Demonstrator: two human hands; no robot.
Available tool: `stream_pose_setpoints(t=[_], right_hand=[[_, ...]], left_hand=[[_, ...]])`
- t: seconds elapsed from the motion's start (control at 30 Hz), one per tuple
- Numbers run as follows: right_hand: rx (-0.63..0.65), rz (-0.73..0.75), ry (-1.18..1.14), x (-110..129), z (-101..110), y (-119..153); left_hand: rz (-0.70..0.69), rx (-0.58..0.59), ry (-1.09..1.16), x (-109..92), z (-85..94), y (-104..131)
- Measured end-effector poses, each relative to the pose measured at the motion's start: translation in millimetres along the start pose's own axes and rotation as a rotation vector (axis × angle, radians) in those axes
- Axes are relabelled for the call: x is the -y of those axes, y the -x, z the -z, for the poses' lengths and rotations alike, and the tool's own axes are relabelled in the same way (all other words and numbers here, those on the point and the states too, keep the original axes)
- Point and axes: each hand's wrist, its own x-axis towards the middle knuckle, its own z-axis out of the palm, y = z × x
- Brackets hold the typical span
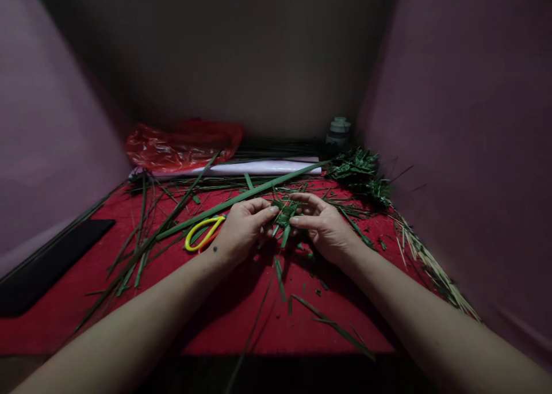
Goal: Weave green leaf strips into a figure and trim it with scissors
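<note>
Pink side panels (466,123) cut off at frame edges, back wall (259,54) dim. Red tabletop (345,325) ran across below, front area beneath it too dark to read. Both forearms cut off at the bottom. Black flat object (47,267) at far left, partly out of frame, type unclear. Red plastic bag (185,146) lay crumpled at the back, covering part of a white roll (267,167). Long green leaf strip (241,197) slanted behind the hands, other strips and scraps scattered around. Dark green leaf bundle (360,172) at back right, its pieces hard to separate. Lidded jar (339,132) near it, lower part dim, label unreadable; no other writing legible. Yellow-handled scissors (202,233) just beside the left wrist, blades hidden. Left hand (248,224) and right hand (325,227) both pinched a small folded green leaf piece (284,214), thumbs on top, other fingers curled and partly hidden. Piece sat between the hands, touching both, roughly center frame, leaf ends sticking out; fold details blurred
</note>
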Motion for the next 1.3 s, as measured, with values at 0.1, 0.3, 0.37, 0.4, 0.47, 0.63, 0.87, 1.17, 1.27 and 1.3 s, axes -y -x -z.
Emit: stream_pose_setpoints(t=[0.1,0.3,0.37,0.4,0.47,0.63,0.87,1.17,1.27,1.3], right_hand=[[-0.021,0.017,-0.007,-1.7,0.6,-2.3],[-0.091,0.119,-0.029,3.3,6.0,-7.0],[-0.117,0.129,-0.035,6.0,9.0,-9.1],[-0.136,0.138,-0.035,7.3,10.5,-10.1],[-0.158,0.171,-0.041,9.3,12.8,-12.1],[-0.179,0.233,-0.055,11.3,12.2,-13.5],[-0.157,0.201,-0.118,15.1,9.3,-11.6],[-0.230,0.161,-0.126,12.9,15.2,-13.3],[-0.236,0.135,-0.120,13.4,15.8,-13.3],[-0.234,0.127,-0.114,13.4,16.1,-13.3]], left_hand=[[-0.011,-0.012,0.005,1.9,-1.1,-1.3],[-0.028,0.137,0.072,5.2,-1.0,-5.2],[0.007,0.223,0.036,6.2,-1.5,-5.8],[0.019,0.262,0.014,6.7,-2.1,-5.7],[0.029,0.315,-0.022,7.6,-4.1,-4.6],[0.073,0.425,-0.052,7.5,-11.5,1.8],[0.140,0.445,0.016,9.0,-13.8,4.2],[0.193,0.401,0.069,4.2,-14.0,7.5],[0.207,0.394,0.117,2.7,-13.2,8.1],[0.209,0.397,0.129,2.6,-12.9,8.1]])
